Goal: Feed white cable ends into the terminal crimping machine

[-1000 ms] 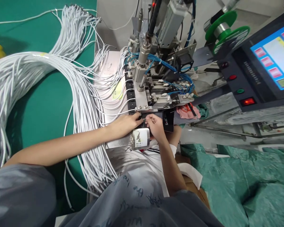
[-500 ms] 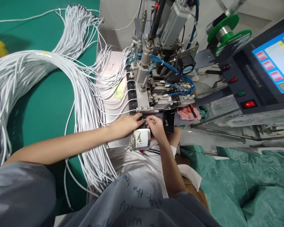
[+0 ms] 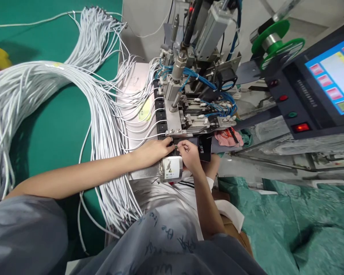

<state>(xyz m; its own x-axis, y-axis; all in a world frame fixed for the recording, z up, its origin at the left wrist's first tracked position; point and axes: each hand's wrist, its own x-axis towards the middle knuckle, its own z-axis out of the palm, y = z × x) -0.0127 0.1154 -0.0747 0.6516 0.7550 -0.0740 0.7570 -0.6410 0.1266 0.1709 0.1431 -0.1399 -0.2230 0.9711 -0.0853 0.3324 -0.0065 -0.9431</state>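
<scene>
My left hand (image 3: 154,150) reaches across the white cables (image 3: 103,152) to the black fixture strip (image 3: 160,114) at the front of the machine (image 3: 173,91). Its fingers are pinched together at a small piece, too small to name. Close on its right, my right hand (image 3: 189,154) is closed, thumb and forefinger pressed together at a small metal-coloured end. Several white cables run into the strip just above the left fingers. A clear container with a white label (image 3: 172,168) lies right below both hands.
The green table (image 3: 54,126) carries big cable bundles at the left. A control panel with a screen (image 3: 332,76) and a green spool (image 3: 272,42) stand at the right. Pink cloth (image 3: 227,138) lies beyond the right hand.
My right fingers have shifted very slightly at the small end. The left hand has stayed in place.
</scene>
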